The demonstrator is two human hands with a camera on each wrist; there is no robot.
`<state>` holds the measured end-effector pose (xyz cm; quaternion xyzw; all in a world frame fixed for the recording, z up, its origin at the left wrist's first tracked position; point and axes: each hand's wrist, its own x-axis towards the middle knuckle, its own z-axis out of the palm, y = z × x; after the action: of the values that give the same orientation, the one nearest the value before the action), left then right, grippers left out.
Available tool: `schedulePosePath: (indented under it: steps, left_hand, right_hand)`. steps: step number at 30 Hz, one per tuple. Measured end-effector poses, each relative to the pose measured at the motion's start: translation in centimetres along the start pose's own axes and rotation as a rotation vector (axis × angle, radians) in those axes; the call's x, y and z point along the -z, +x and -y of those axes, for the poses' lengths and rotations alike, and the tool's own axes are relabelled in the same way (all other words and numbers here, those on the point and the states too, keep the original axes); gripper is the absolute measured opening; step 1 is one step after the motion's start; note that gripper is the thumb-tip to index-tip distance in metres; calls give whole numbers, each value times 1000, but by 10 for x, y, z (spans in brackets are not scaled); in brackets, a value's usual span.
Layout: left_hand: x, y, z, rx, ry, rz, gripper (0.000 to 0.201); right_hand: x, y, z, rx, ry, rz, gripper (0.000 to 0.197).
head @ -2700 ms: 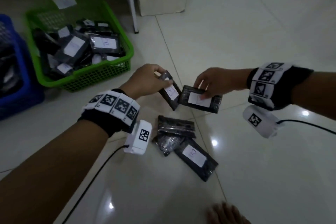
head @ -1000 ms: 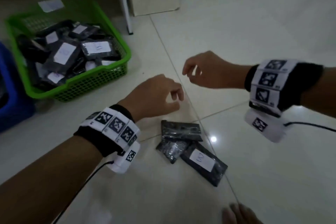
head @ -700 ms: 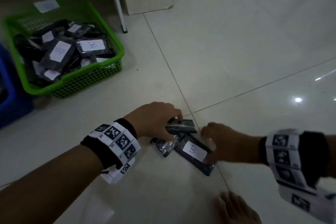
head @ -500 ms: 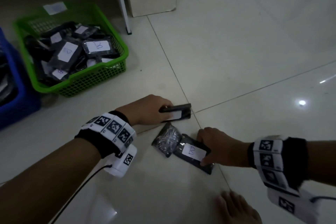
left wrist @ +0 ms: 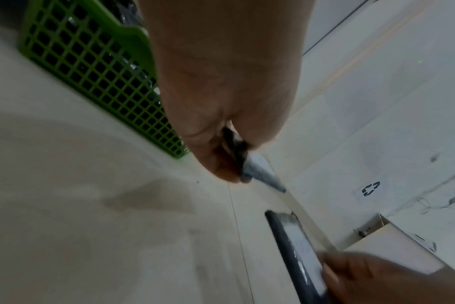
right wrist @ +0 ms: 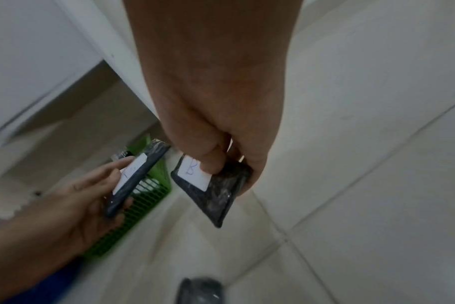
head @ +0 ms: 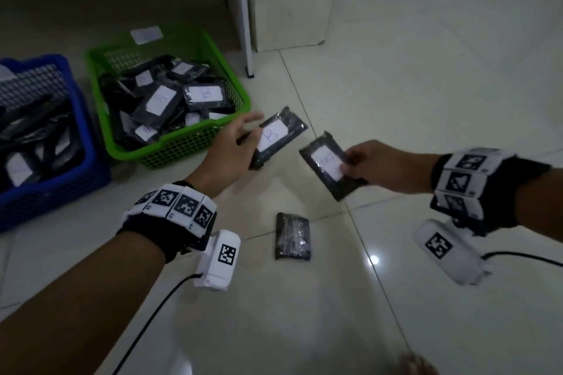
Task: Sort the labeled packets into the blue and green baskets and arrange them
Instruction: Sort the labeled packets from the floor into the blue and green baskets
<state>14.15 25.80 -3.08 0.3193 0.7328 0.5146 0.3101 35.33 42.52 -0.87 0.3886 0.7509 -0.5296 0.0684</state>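
Observation:
Each hand holds a black packet with a white label above the floor. My left hand [head: 240, 143] grips a packet [head: 277, 134] marked B just right of the green basket [head: 182, 143]; the same packet [left wrist: 260, 172] shows edge-on in the left wrist view. My right hand [head: 362, 161] pinches a second labeled packet [head: 329, 164], its thumb on the B label [right wrist: 192, 170]. A third packet [head: 292, 236] lies on the tiles below them, no label showing. The green basket is full of labeled packets. The blue basket [head: 76, 119] stands to its left, also holding packets.
A white furniture leg [head: 243, 9] and stacked white boxes [head: 289, 18] stand behind the green basket. Wrist-camera cables trail over the floor. Toes [head: 417, 365] show at the bottom edge. Glossy floor tiles stretch to the right.
Both hands have lifted their packets off the floor and raised them toward the green basket. One packet stays on the tiles, where three lay a second ago.

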Motion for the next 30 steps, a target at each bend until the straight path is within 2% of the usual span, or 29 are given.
schedulePosePath:
  steps: [2, 4, 6, 9, 12, 16, 18, 19, 20, 22, 24, 27, 30]
  left_hand:
    - [25, 12, -14, -119, 50, -178, 20]
    - [50, 26, -26, -119, 36, -303, 21]
    - [80, 43, -34, -97, 7, -369, 23]
    - [121, 63, -37, -120, 122, -419, 30]
    - [154, 80, -26, -87, 260, -457, 36]
    - [171, 95, 1, 14, 267, -471, 40]
    - [172, 100, 15, 61, 340, -439, 42]
    - [172, 102, 21, 81, 388, -440, 43]
    - [172, 103, 26, 82, 449, -475, 42]
    - [172, 100, 33, 40, 601, -602, 34]
    - [170, 93, 35, -94, 663, -675, 23]
    - [152, 68, 33, -361, 689, -554, 7]
    - [124, 33, 34, -445, 791, -326, 11]
  right_hand:
    - [-6, 22, 39, 40, 175, -96, 11]
    - [-15, 44, 78, 86, 294, -190, 23]
    - [-27, 69, 121, 141, 358, -245, 24]
    - [-49, 108, 166, 209, 369, -274, 19]
    - [-72, 151, 191, 311, 294, -325, 18]
    - [-98, 192, 202, 442, 179, -444, 21]
    - [-107, 200, 204, 477, 40, -367, 4]
    - [-108, 200, 206, 488, -90, -307, 16]
    - [-107, 199, 205, 512, -239, -252, 25]
    - [-103, 191, 204, 607, -450, -226, 29]
    - [-97, 179, 195, 716, -477, -287, 23]
    - [-90, 149, 164, 813, -344, -342, 8]
    - [-93, 110, 115, 860, -402, -228, 11]
